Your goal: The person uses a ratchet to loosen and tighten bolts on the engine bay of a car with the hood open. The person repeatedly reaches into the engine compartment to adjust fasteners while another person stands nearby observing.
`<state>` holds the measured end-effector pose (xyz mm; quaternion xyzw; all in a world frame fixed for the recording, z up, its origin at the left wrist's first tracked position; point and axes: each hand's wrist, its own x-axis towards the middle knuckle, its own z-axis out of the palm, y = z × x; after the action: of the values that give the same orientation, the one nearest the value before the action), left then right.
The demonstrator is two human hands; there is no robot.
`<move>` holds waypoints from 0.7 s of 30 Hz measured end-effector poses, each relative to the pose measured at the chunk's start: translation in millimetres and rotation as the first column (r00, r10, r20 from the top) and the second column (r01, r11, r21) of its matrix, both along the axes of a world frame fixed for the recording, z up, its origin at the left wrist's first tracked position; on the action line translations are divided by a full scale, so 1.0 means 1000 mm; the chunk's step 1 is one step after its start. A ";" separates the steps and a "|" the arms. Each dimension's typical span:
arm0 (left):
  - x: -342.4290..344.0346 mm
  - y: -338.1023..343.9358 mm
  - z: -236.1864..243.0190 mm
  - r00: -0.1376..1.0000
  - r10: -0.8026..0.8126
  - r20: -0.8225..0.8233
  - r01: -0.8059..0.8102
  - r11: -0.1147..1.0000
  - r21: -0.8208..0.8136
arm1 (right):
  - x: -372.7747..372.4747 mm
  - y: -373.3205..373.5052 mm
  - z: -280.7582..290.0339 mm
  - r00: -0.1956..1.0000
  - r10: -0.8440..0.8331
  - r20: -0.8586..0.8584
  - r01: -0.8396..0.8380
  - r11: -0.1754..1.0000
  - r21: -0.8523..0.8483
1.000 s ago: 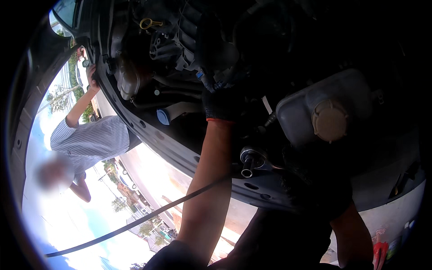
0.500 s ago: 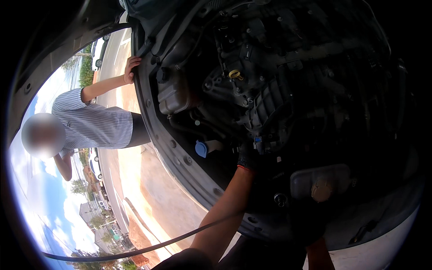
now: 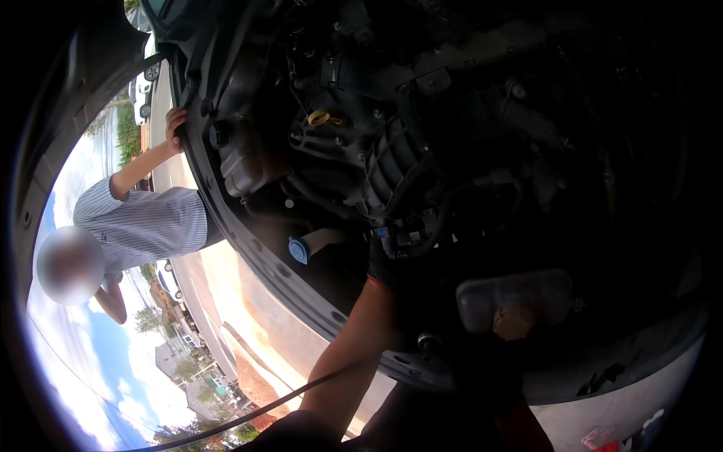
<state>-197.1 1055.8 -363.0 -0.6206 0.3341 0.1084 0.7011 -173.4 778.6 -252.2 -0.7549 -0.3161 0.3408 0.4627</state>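
Observation:
My left hand [image 3: 381, 261], in a dark glove with a red cuff, reaches into the engine bay. It lies against a dark electrical connector with a blue part [image 3: 382, 233], beside a thick hose; deep shadow hides the fingers. My right hand [image 3: 489, 361] is lower and further right, near the front edge of the bay, almost lost in the dark. Its fingers cannot be made out. Just left of it a small shiny round metal piece [image 3: 428, 344] shows; whether the hand holds it is unclear.
A blue-capped filler neck [image 3: 299, 250] stands left of my left hand. Around it are a translucent tank [image 3: 248, 172], a yellow dipstick handle [image 3: 320, 118], the ribbed intake manifold [image 3: 392, 162] and a yellowish-capped reservoir [image 3: 514, 322]. Another person [image 3: 151, 218] rests a hand on the fender.
My view has shifted, so the engine bay sits further left in the picture. My left hand stays by the blue-marked connector, and more of the hose beside it shows.

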 end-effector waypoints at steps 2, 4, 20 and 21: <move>0.000 0.004 -0.008 0.992 0.086 0.092 -0.072 0.987 -0.145 | 0.010 0.003 0.006 0.998 -0.064 0.029 0.062 0.996 0.064; 0.006 0.004 0.000 0.990 0.087 0.108 -0.074 0.991 -0.111 | 0.004 -0.002 0.000 0.969 -0.099 0.225 0.073 0.990 0.121; 0.011 0.012 -0.030 0.748 0.637 -0.187 -0.382 0.182 -0.906 | -0.087 -0.055 0.017 0.829 -0.403 0.388 0.508 0.833 -0.220; 0.008 0.020 -0.050 0.789 0.610 -0.073 -0.282 0.255 -0.925 | -0.098 -0.066 0.023 0.821 -0.429 0.377 0.547 0.781 -0.301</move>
<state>-189.2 1075.7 -413.0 -0.9724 0.0332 0.0110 0.2305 -271.9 712.1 -229.1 -0.9297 -0.0956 0.1512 0.3220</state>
